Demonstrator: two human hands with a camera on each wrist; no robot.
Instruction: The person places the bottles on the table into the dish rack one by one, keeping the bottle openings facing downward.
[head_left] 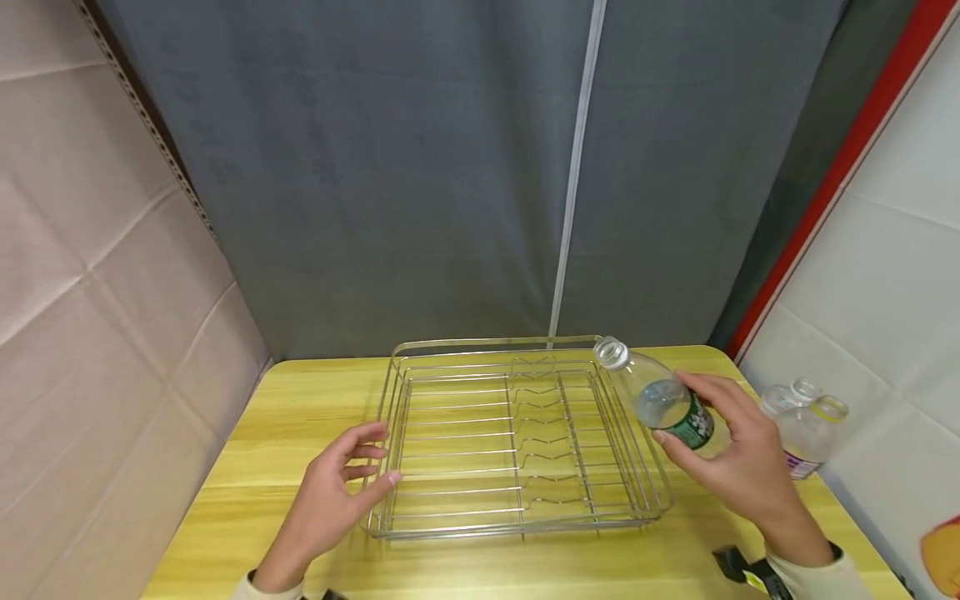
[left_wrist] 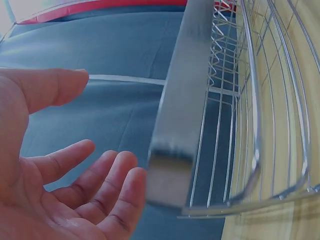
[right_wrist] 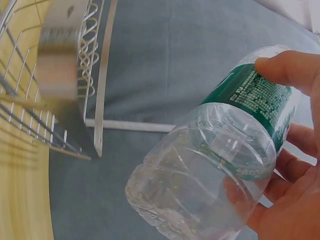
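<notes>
My right hand (head_left: 742, 458) grips a clear plastic bottle (head_left: 641, 379) around its green label (right_wrist: 245, 95). The bottle is tilted, its neck pointing up and left over the right side of a metal wire dish rack (head_left: 517, 487). Beside the rack's left rim is my left hand (head_left: 330, 496), its fingers loosely bent and apart with nothing between them. In the left wrist view, the fingers (left_wrist: 120, 200) come close to the rack's flat metal rim (left_wrist: 180, 110); whether they touch it cannot be told.
Two more clear bottles, one with a yellow neck ring (head_left: 817, 425), stand at the right near the white wall panel (head_left: 885, 317). The rack sits on a wood-grain table (head_left: 270, 450). A grey curtain (head_left: 412, 183) hangs behind, and a pale cloth wall (head_left: 97, 333) rises on the left.
</notes>
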